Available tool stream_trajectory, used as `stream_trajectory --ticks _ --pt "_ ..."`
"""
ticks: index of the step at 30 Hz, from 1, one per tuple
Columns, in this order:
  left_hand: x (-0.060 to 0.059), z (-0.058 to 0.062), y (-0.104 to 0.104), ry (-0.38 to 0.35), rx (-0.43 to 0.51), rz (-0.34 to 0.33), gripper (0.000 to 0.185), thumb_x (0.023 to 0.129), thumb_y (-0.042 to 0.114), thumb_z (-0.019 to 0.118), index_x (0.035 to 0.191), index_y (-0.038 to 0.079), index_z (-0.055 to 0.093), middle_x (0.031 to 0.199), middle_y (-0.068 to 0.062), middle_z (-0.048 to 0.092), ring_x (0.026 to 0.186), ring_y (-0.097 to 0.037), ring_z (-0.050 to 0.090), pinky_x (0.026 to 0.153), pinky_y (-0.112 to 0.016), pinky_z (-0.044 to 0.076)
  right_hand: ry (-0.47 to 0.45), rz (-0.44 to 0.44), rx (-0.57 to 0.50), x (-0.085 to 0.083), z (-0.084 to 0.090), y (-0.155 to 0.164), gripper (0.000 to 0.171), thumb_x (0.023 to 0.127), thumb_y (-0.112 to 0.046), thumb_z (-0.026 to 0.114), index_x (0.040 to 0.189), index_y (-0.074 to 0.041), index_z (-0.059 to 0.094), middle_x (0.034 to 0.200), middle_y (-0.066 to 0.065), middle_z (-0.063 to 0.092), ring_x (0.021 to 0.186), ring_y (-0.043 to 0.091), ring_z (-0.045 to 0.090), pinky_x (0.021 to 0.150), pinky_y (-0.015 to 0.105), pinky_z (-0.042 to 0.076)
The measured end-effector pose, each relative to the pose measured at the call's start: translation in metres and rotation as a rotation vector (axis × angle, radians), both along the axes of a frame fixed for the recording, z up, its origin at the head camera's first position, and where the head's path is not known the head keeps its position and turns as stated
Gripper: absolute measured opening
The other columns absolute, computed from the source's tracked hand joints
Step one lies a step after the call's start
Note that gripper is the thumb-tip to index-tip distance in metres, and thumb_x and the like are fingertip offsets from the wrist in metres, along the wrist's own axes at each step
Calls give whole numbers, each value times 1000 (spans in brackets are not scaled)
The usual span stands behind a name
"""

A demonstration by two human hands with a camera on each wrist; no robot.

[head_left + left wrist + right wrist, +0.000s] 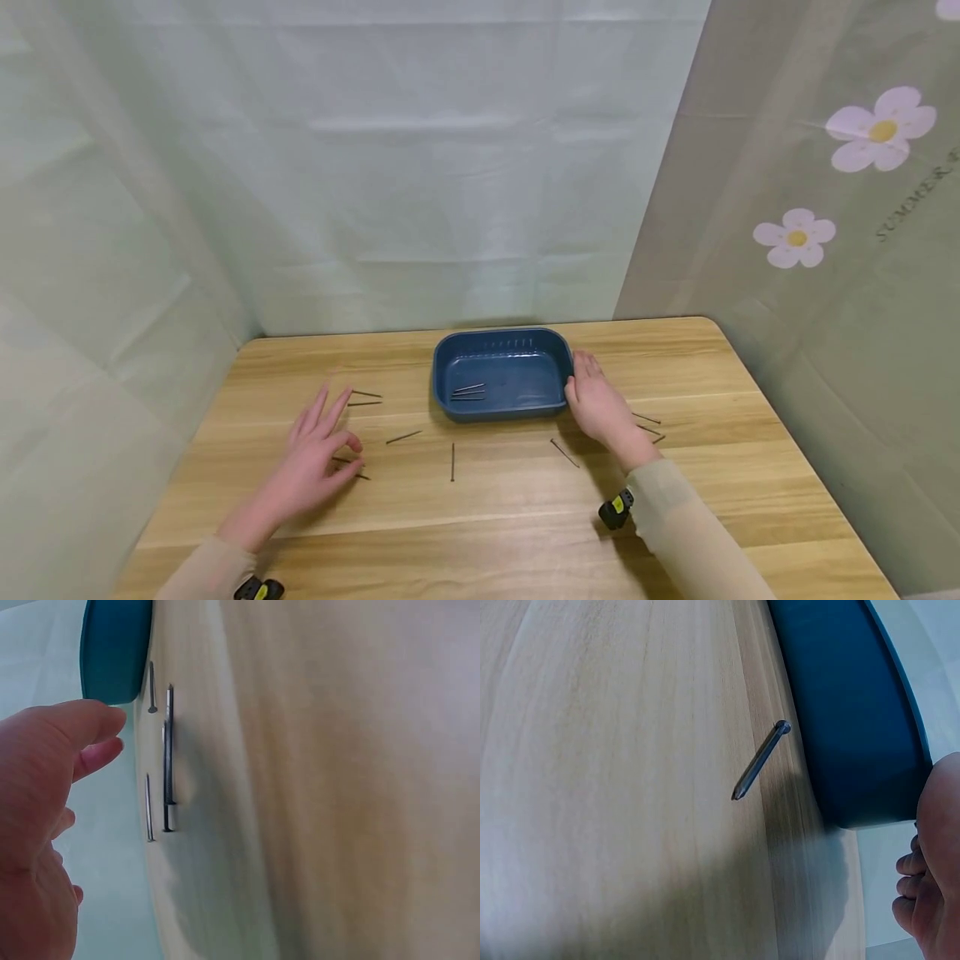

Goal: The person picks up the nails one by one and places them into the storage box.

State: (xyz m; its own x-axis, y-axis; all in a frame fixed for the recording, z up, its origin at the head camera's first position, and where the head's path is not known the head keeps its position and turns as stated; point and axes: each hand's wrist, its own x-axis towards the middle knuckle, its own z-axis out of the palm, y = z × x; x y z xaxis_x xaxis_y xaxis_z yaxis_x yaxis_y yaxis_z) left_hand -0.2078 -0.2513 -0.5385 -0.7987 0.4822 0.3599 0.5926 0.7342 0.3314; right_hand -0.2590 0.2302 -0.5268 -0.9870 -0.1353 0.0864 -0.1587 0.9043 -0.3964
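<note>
A dark blue plastic tray (498, 400) sits at the back middle of the wooden table (525, 517), with a couple of nails (468, 390) inside it. More loose nails lie around it: one (403, 437) to its left front, one (452, 461) in front, one (564, 452) to the right front. My left hand (347, 454) hovers with spread fingers over a nail at the left, thumb and forefinger apart and holding nothing; its wrist view shows the thumb (82, 724) near several nails (169, 757). My right hand (581, 375) rests against the tray's right side. A single nail (761, 760) lies beside the tray (847, 697).
Two nails (365, 398) lie at the left of the tray and a few (647, 425) behind my right wrist. Pale green curtains close off the back and left; a flowered curtain (840, 208) hangs at the right. The table's front strip holds no objects.
</note>
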Motion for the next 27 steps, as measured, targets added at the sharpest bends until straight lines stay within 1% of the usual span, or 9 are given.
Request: stream_trajectory --ticks 5,10,13,18,27 --pt "8 -3 -6 -11 -1 13 26 81 17 92 92 25 69 172 -22 30 162 -49 6 116 -82 16 8 0 -2 1 0 0 62 114 -23 36 161 16 24 169 32 28 158 47 25 126 57 26" --pt "11 -6 -11 -15 2 11 27 80 20 93 91 27 69 172 -22 31 161 -50 7 115 -83 16 9 0 4 0 -1 0 61 115 -22 34 161 16 23 169 33 28 158 47 23 127 57 24" --pt "13 -8 -15 -25 2 12 29 80 20 93 91 28 68 172 -23 30 161 -50 5 114 -84 16 7 2 3 0 -1 1 61 115 -22 34 161 16 23 169 32 28 159 47 23 127 57 24" --pt "14 -10 -19 -30 -14 18 29 79 22 94 92 27 69 171 -24 31 162 -48 4 111 -84 19 8 3 2 0 -2 0 61 115 -23 34 161 16 24 169 32 29 159 46 23 127 57 24" --pt "14 -11 -21 -43 -25 31 31 78 19 95 93 28 69 170 -24 33 162 -48 5 109 -85 21 2 4 17 0 -3 1 61 116 -24 32 161 16 23 169 33 28 158 48 23 127 57 24"
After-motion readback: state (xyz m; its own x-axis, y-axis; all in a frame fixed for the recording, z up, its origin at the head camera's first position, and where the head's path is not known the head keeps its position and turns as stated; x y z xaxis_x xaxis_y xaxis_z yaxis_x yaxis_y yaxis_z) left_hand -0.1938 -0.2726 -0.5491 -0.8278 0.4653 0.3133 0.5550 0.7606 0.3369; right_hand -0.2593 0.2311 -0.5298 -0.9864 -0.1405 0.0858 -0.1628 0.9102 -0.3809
